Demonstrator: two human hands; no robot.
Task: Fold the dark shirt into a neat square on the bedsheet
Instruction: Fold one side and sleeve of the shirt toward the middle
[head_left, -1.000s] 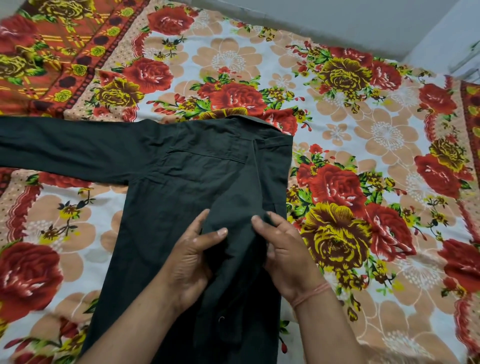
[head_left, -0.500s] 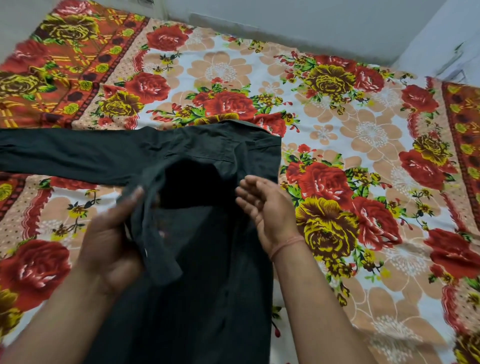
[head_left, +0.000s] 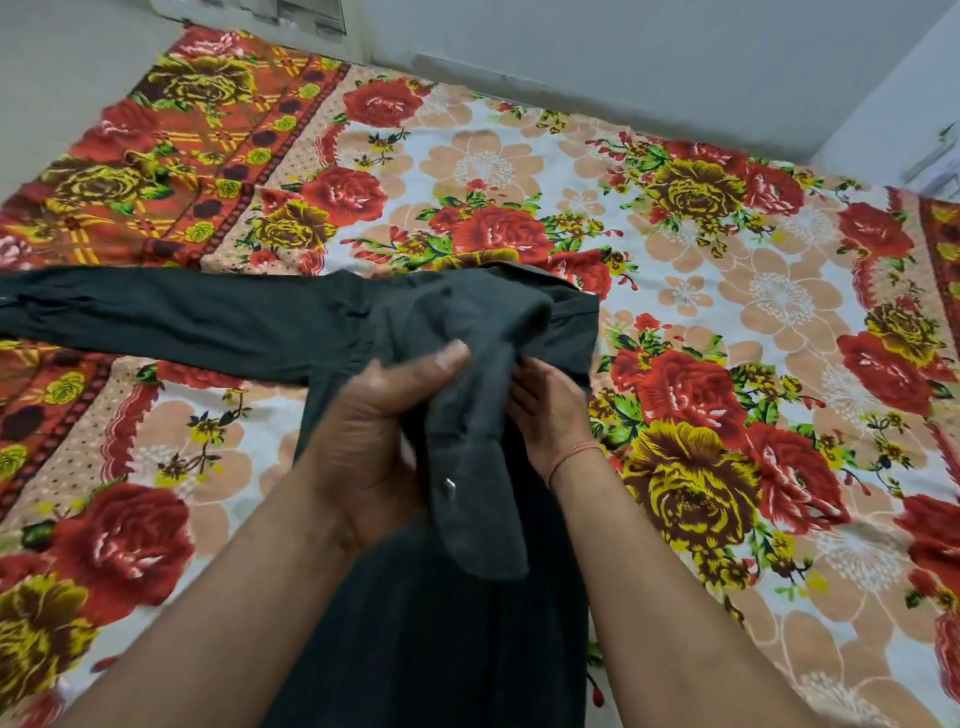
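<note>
The dark shirt (head_left: 441, 634) lies at the centre of the floral bedsheet (head_left: 727, 260), its long axis running from bottom of frame to collar (head_left: 540, 278). The left hand (head_left: 382, 431) grips the lifted sleeve (head_left: 467, 415), whose cuff (head_left: 483, 540) hangs toward the bottom, and the right hand (head_left: 553, 415), just right of it, pinches the same sleeve's edge. No writing is readable.

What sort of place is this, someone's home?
Most likely a bedroom in a home: a flowered bedsheet is spread flat, a plain wall rises right behind it, and a dark shirt lies on it, being folded by hand.
</note>
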